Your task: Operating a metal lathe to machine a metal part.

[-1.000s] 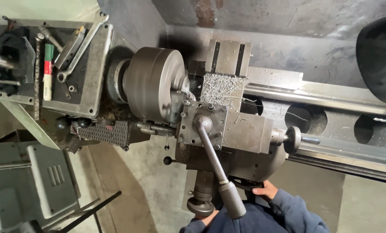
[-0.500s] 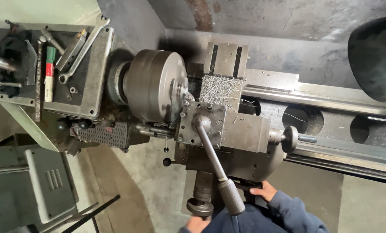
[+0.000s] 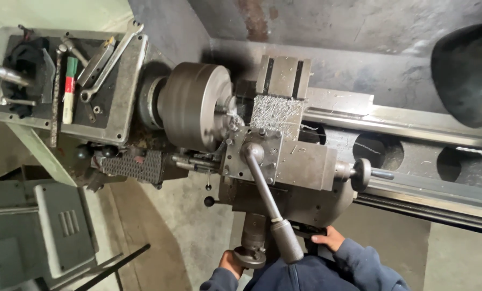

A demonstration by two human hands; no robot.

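Handwheel sat low at the front of a grey metal lathe, gripped from below by the left hand; the machine stood on a worn concrete floor against a stained grey wall. At far left a tray on the headstock held wrenches and a green-and-red marker; a grey cabinet stood below it; next came the round chuck, then the tool post with its long lever slanting toward the person and hiding part of the apron; the right hand curled over a dark handle just right of the lever; bed rails ran off to the right.
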